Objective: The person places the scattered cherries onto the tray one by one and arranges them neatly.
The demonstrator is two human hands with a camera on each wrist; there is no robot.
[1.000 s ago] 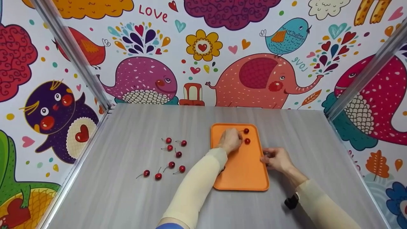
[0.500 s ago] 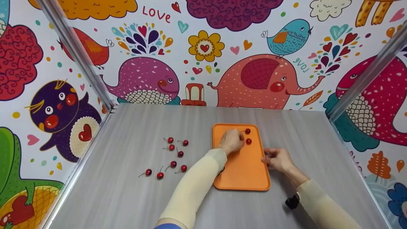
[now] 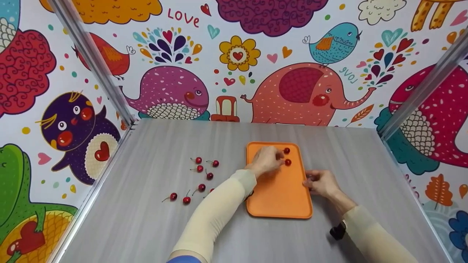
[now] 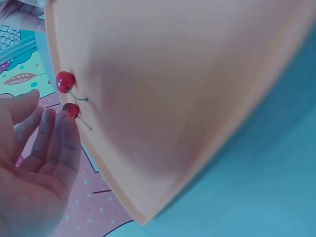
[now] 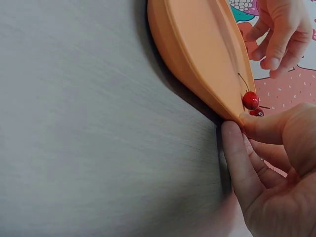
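Over the upper part of an orange tray (image 3: 279,201) hovers my left hand (image 3: 266,160), its thumb apart from loosely bent fingers and nothing between them in the left wrist view. Just beyond its fingertips, two red cherries with stems lie in the tray: a farther cherry (image 3: 287,150) and a nearer cherry (image 3: 288,162). At the tray's right edge my right hand (image 3: 323,182) pinches the rim between thumb and fingers, as the right wrist view shows (image 5: 276,182).
Several cherries with stems lie on the grey table left of the tray, among them one cherry (image 3: 186,200) near the front and another cherry (image 3: 198,160) farther back. The left sleeve (image 3: 212,212) partly covers one cherry. A patterned wall (image 3: 234,87) stands behind.
My left hand's fingers have spread a little and drawn back slightly from the nearer cherry. The left forearm has shifted left, partly covering a table cherry. My right hand stays on the rim.
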